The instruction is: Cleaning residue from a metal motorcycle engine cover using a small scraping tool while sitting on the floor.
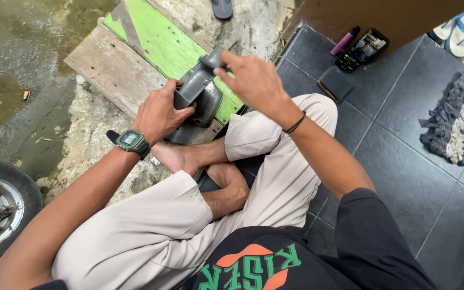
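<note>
Grey metal part (197, 94) held over green-painted plank (162, 45), just beyond the crossed feet. Left hand (159, 113) wrapped around its body; right hand (251, 80) pinching top end. Risk: slipping onto bare foot (181, 156) if grip loosens; edges possibly sharp.
</note>
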